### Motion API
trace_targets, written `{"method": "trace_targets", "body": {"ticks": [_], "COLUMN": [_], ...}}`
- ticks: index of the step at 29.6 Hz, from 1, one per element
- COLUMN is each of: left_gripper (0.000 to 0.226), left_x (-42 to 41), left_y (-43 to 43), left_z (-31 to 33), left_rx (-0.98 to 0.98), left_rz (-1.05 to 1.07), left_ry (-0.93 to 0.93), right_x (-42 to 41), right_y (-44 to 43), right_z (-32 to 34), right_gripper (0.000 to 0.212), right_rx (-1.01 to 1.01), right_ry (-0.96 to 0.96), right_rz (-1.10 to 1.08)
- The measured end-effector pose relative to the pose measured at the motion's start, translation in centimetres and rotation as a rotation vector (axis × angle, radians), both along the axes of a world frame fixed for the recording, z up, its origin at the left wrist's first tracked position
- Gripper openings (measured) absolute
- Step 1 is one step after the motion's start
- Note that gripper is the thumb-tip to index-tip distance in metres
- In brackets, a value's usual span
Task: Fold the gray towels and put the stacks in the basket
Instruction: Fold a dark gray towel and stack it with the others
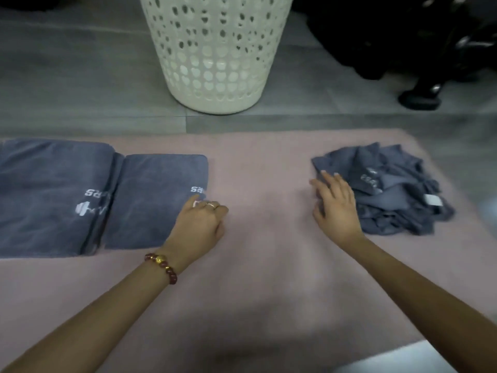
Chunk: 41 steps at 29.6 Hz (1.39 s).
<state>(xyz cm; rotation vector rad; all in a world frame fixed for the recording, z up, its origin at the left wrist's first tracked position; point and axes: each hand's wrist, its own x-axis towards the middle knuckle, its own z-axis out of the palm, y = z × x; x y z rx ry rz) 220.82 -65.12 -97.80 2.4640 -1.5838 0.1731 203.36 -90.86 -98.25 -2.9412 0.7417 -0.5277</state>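
Hands at the gray towels on a pink mat (269,238), the basket (217,55) standing beyond it

The left hand (199,224), wearing a bead bracelet (161,266) and a ring (211,205), lies with fingers curled at the near right corner of a folded towel (156,200); I cannot tell whether it pinches the cloth or only touches it; a larger folded stack (51,197) lies just beside it, further left; the right hand (336,205) has its fingers straight and spread, resting on the left edge of a crumpled towel pile (390,192) at the right of the mat; the white perforated basket stands upright on the gray floor (80,84), far of the mat; a dark blurred object (403,36) sits at far right.
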Motion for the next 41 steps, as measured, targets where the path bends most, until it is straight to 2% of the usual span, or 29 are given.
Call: {"method": "trace_targets", "body": {"ticks": [2, 3, 5, 7, 10, 14, 17, 19, 22, 24, 25, 27, 28, 29, 31, 33, 34, 35, 36, 37, 38, 40, 41], "left_gripper": [0.036, 0.038, 0.04, 0.041, 0.04, 0.048, 0.059, 0.059, 0.058, 0.058, 0.06, 0.073, 0.082, 0.088, 0.077, 0.045, 0.033, 0.023, 0.013, 0.011, 0.019, 0.032, 0.035], "left_x": [-1.0, -1.6, -2.2, -3.4, -3.9, -4.6, -4.7, -4.6, -4.5, -4.5, -4.6, -4.8, -5.1, -5.2, -5.5, -6.8, -7.7, -8.4, -9.0, -9.2, -9.0, -7.9, -7.1], "left_y": [-1.8, -2.8, -3.9, -6.0, -7.1, -8.0, -8.3, -8.5, -8.6, -8.8, -8.9, -9.3, -9.5, -9.5, -9.5, -9.0, -8.8, -8.7, -8.8, -8.8, -8.8, -8.5, -8.3], "left_z": [-0.4, -0.6, -0.8, -0.7, -0.3, 0.3, 0.3, 0.0, -0.5, -0.6, -0.5, -0.1, 0.4, 0.8, 1.3, 2.5, 3.2, 3.7, 4.2, 4.7, 5.3, 6.6, 7.1], "left_rx": [-0.018, -0.038, -0.046, -0.032, -0.011, -0.016, -0.021, -0.038, -0.046, -0.072, -0.098, -0.161, -0.189, -0.209, -0.235, -0.29, -0.328, -0.382, -0.438, -0.482, -0.516, -0.619, -0.673], "left_rz": [-0.053, -0.073, -0.097, -0.185, -0.25, -0.315, -0.307, -0.307, -0.284, -0.278, -0.287, -0.298, -0.295, -0.307, -0.389, -0.367, -0.31, -0.223, -0.112, -0.003, 0.093, 0.214, 0.249], "left_ry": [0.031, 0.047, 0.073, 0.097, 0.16, 0.299, 0.461, 0.498, 0.563, 0.579, 0.569, 0.546, 0.566, 0.593, 0.675, 0.97, 1.163, 1.306, 1.38, 1.462, 1.563, 1.758, 1.787], "right_x": [-2.5, -4.1, -6.5, -10.2, -11.2, -9.8, -8.8, -8.3, -7.3, -6.6, -6.4, -5.5, -4.9, -4.5, -3.7, -3.3, -3.3, -3.5, -3.8, -4.2, -4.7, -6.0, -6.6], "right_y": [-3.5, -5.3, -8.0, -9.7, -9.7, -10.2, -10.8, -11.3, -10.3, -8.3, -6.9, -3.1, -0.6, 1.9, 5.6, 6.6, 6.3, 5.7, 4.7, 3.9, 3.1, 2.4, 2.4], "right_z": [0.7, 1.0, 1.1, 1.7, 1.8, 2.0, 2.1, 2.0, 3.3, 5.0, 5.7, 7.0, 7.8, 8.5, 9.6, 10.4, 10.1, 9.8, 9.2, 8.4, 7.1, 4.5, 3.3], "right_gripper": [0.06, 0.064, 0.069, 0.072, 0.078, 0.07, 0.053, 0.044, 0.037, 0.031, 0.03, 0.033, 0.035, 0.034, 0.01, 0.015, 0.011, 0.017, 0.035, 0.054, 0.067, 0.069, 0.059], "right_rx": [0.058, 0.163, 0.455, 0.579, 0.447, 0.285, 0.342, 0.418, 0.486, 0.405, 0.286, 0.152, 0.224, 0.393, 0.821, 1.215, 1.36, 1.432, 1.401, 1.259, 1.077, 0.79, 0.752], "right_ry": [0.062, 0.136, 0.237, 0.268, 0.302, 0.264, 0.31, 0.308, 0.406, 0.382, 0.392, 0.433, 0.407, 0.323, 0.105, -0.073, -0.157, -0.225, -0.235, -0.14, 0.034, 0.439, 0.57], "right_rz": [-0.333, -0.463, -0.582, -0.639, -0.57, -0.619, -0.57, -0.549, -0.487, -0.395, -0.3, -0.014, 0.156, 0.335, 0.521, 0.458, 0.375, 0.296, 0.228, 0.179, 0.132, 0.084, 0.078]}}
